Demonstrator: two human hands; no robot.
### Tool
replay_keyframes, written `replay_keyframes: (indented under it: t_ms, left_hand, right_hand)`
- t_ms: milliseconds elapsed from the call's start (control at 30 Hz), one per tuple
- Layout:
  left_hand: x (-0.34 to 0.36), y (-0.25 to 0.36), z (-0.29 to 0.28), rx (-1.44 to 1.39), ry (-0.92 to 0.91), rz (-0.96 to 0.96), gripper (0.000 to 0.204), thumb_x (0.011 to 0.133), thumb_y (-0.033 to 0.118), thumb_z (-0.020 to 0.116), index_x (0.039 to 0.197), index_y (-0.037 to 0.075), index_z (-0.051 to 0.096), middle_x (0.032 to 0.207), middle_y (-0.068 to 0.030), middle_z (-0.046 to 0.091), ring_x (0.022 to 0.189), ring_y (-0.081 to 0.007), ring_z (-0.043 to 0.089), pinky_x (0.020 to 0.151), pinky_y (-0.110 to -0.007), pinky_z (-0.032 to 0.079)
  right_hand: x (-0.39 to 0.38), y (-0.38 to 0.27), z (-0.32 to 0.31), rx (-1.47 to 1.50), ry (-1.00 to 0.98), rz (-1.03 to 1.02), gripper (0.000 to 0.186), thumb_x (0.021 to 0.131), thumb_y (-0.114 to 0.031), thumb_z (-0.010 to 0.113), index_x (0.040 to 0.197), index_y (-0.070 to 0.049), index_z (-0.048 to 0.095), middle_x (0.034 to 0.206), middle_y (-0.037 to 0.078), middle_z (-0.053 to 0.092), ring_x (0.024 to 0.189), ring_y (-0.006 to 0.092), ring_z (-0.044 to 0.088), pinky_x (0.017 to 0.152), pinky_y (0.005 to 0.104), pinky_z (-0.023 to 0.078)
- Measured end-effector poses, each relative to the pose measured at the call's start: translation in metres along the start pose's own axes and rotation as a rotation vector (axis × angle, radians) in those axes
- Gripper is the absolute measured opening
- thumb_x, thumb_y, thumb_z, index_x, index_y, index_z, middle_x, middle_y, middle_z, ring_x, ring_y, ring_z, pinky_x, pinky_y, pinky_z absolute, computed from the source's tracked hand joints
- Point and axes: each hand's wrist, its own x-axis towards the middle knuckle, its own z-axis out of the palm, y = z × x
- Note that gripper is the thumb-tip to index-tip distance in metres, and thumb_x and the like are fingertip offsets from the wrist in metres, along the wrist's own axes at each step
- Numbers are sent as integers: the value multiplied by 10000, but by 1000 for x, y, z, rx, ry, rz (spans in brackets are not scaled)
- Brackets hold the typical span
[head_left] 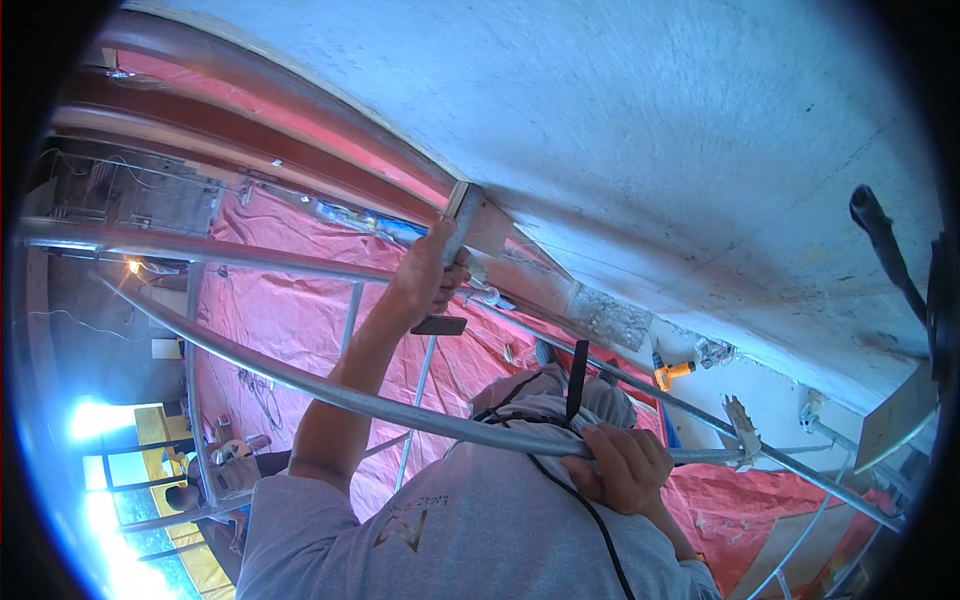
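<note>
Grey bar fills the closed left hand, its top near the pale panel; the right hand is wrapped round a rail. Work seems under way; what is done or left, I cannot tell. Beyond lie red sheeting and an orange drill.

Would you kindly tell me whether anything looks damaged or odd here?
Yes: the pale, ragged piece on the metal pole, to the right of the right hand. Its jagged upper edge makes it look torn or broken; I cannot tell what it is.
</note>
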Motion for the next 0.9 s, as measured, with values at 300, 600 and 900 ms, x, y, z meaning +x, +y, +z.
replay_keyframes:
  t_ms: [300,600,900]
  left_hand:
    - [21,-43,-15,423,12,540,405,1059,474,535,986,81,599,617,-4,460,471,-126,415,424,-317,330]
    - [-22,-227,-32,1243,296,1349,424,999,39,574,1414,-41,545,904,-190,688,724,-395,693,578,-497,561]
    - [-40,-399,-75,1308,77,460,330,1074,181,530,1353,16,592,859,-248,718,840,-451,730,688,-553,574]
  right_hand:
    - [-6,-3,2,9,49,1,339,914,-313,832,1077,-26,753,901,95,764,707,239,725,615,331,560]
    - [-4,-6,-1,21,-10,-16,385,881,-227,834,1164,8,718,939,127,756,775,278,733,665,372,575]
    - [-15,-9,12,-84,44,-33,328,893,-176,812,1134,19,706,991,154,770,796,304,731,701,400,570]
